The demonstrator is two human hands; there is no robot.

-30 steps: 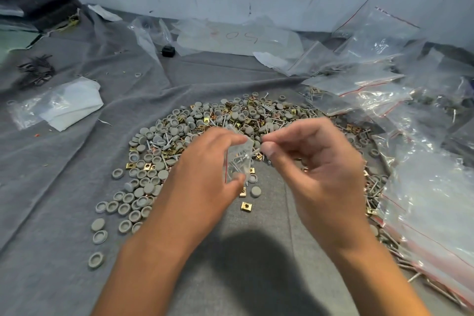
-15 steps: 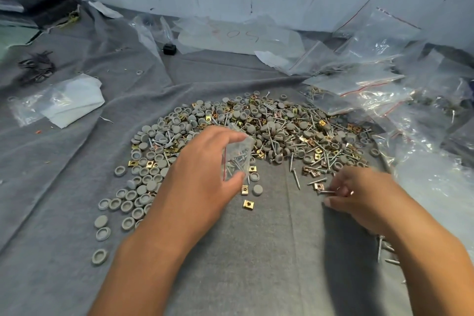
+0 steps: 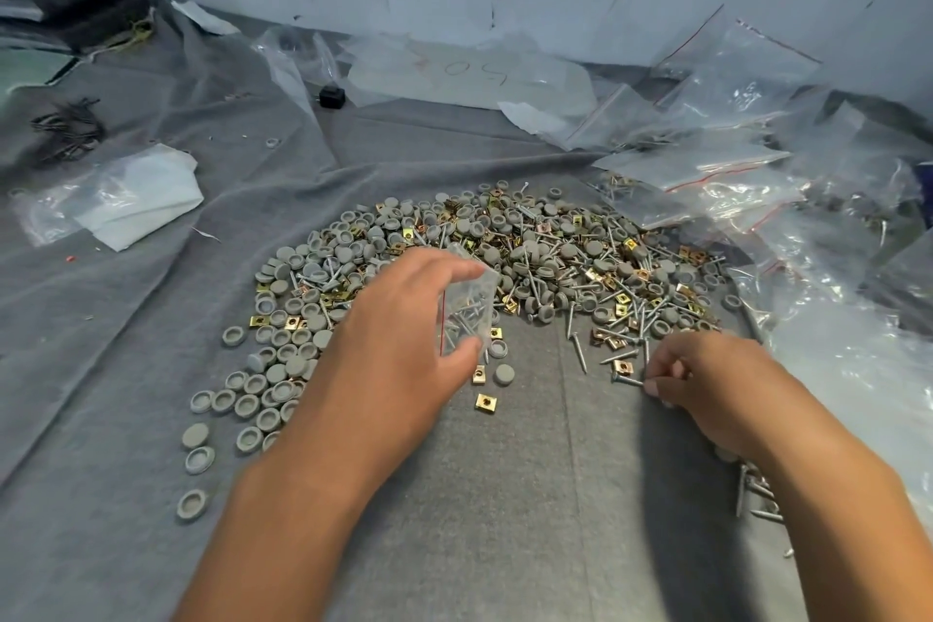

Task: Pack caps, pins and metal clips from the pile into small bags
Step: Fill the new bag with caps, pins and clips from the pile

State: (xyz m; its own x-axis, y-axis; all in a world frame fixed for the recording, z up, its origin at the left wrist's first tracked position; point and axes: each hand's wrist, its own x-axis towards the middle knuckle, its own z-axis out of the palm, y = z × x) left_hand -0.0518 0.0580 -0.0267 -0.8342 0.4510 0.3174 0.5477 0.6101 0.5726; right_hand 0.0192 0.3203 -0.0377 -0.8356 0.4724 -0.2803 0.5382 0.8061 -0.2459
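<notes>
A wide pile [image 3: 505,258] of grey round caps, metal pins and gold metal clips lies on the grey cloth [image 3: 505,495] ahead of me. My left hand [image 3: 399,349] holds a small clear bag [image 3: 467,306] upright between thumb and fingers, above the pile's near edge. The bag has a red strip and holds several pins. My right hand [image 3: 707,384] is down at the pile's right near edge, its fingertips pinching a pin [image 3: 627,379] that lies on the cloth. A loose gold clip [image 3: 485,402] lies just below the bag.
Many clear zip bags [image 3: 757,157], some filled, are heaped along the right side and back. A white folded sheet in plastic [image 3: 136,197] lies at the left, dark metal bits [image 3: 70,126] beyond it. A small black block [image 3: 331,96] sits near the wall. Loose pins [image 3: 752,495] lie by my right forearm.
My right hand left the bag's mouth, dropped to the right near edge of the pile and now pinches a pin there. My left hand kept holding the bag nearly still.
</notes>
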